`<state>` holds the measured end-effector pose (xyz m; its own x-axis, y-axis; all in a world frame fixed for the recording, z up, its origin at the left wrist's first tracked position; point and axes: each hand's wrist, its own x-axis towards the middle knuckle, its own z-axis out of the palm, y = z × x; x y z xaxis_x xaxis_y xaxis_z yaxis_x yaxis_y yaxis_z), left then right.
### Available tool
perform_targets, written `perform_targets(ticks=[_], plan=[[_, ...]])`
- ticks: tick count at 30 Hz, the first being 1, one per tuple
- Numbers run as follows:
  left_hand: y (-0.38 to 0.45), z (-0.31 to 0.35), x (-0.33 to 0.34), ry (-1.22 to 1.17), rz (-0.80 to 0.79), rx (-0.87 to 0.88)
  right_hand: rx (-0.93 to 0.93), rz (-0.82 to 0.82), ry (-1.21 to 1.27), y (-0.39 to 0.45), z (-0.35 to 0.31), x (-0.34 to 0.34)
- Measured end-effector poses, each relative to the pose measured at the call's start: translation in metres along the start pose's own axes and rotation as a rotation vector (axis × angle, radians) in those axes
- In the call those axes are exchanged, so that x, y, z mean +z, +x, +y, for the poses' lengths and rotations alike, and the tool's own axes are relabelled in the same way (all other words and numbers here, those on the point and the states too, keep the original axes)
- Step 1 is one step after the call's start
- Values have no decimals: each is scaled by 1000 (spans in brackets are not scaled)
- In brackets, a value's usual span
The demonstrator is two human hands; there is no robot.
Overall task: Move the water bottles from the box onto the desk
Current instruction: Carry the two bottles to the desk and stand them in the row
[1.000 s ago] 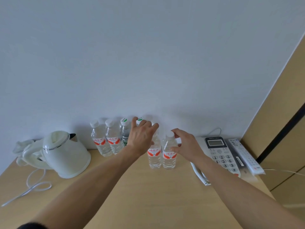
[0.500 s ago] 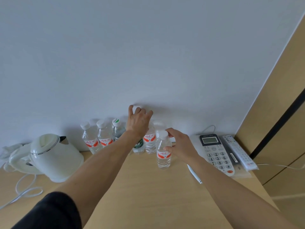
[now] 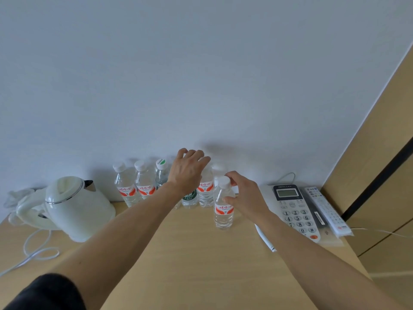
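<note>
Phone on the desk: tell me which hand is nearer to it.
Right. The right hand holds a bottle just left of the phone; the left hand is farther left, over the bottle row.

Desk [image 3: 201, 253]: bottles [image 3: 144, 186], kettle [image 3: 73, 206], phone [image 3: 295, 209].

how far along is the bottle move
Done: a row of bottles stands upright at the back of the desk. In hand: the left hand is on a bottle in the row; the right hand holds the front bottle. The box is out of view, so what's left can't be told.
</note>
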<state>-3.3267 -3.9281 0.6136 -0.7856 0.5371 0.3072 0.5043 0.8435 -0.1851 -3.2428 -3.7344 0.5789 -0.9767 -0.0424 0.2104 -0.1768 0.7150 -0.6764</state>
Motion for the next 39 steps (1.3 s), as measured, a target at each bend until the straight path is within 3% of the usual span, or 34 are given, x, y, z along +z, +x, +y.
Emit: perform_targets(ticks=[7, 13, 23, 39], plan=[[-10, -10, -7, -201, -22, 16, -47, 57, -74, 8, -3, 4], [-9, -13, -17, -242, -147, 17, -48, 53, -92, 24, 0, 3], [-10, -15, -23, -307, -202, 6, -18, 134, -156, 43, -2, 0], [-9, -17, -24, -349, -245, 15, -27, 106, -119, 65, 0, 5]])
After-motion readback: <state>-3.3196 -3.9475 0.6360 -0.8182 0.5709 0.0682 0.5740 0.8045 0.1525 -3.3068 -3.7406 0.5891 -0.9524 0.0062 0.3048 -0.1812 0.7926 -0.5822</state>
